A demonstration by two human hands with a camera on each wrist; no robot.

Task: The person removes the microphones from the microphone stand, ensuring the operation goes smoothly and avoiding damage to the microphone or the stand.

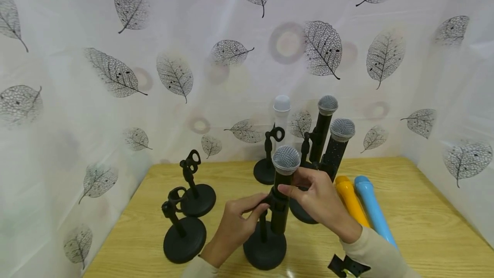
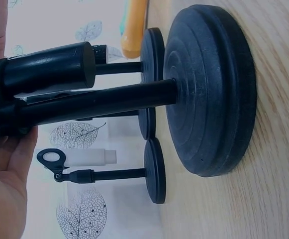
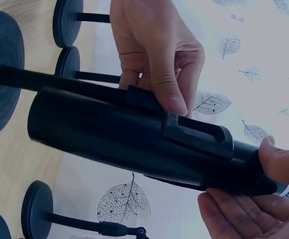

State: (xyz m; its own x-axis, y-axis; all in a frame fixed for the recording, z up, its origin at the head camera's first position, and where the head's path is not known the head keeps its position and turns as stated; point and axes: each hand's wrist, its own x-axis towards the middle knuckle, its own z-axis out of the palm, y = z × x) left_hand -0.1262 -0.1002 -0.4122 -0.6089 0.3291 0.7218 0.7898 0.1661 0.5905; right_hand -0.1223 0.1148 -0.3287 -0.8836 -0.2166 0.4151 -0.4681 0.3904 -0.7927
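A black microphone [image 1: 286, 161] with a silver mesh head stands nearly upright in the clip [image 3: 199, 138] of a black desk stand. The round base [image 1: 265, 250] of that stand rests on the table. My left hand [image 1: 240, 223] pinches the stand at its neck, just beside the clip. Higher up, my right hand [image 1: 321, 198] grips the microphone's body below the mesh, thumb on the near side and fingers behind. In the right wrist view, the microphone's lower body [image 3: 94, 132] runs through the clip alongside the stand's pole.
Two stands [image 1: 198, 200] [image 1: 185, 240] with bare ring clips are at left. Behind my hands are another stand [image 1: 265, 172], a white microphone [image 1: 282, 104] and two black microphones [image 1: 328, 104] [image 1: 341, 130] on stands. Yellow [image 1: 349, 196] and blue [image 1: 372, 205] microphones lie at right.
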